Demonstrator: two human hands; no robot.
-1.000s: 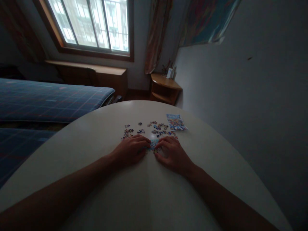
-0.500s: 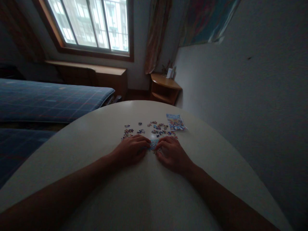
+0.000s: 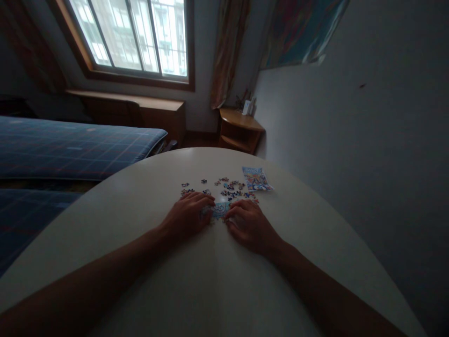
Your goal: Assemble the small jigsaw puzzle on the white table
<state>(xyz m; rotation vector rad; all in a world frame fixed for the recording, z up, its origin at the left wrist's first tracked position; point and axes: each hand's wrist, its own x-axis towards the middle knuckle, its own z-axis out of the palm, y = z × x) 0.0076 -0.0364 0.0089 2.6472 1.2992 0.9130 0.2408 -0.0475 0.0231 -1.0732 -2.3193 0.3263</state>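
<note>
A joined strip of light-blue puzzle pieces lies on the white round table between my hands. My left hand rests at its left end, fingers bent over the edge and partly covering it. At the right end my right hand has its fingers curled in, thumb and fingertips closed on the strip's edge. Loose puzzle pieces lie in groups just beyond the hands, some partly hidden behind my left hand. A colourful picture sheet lies behind them on the right.
A bed with a blue checked mattress stands left of the table. Beyond the far edge are a wooden corner shelf and a long desk under the window. A wall runs along the right.
My left hand has shifted slightly left and away from me, uncovering more of the blue strip. My right hand has barely moved.
</note>
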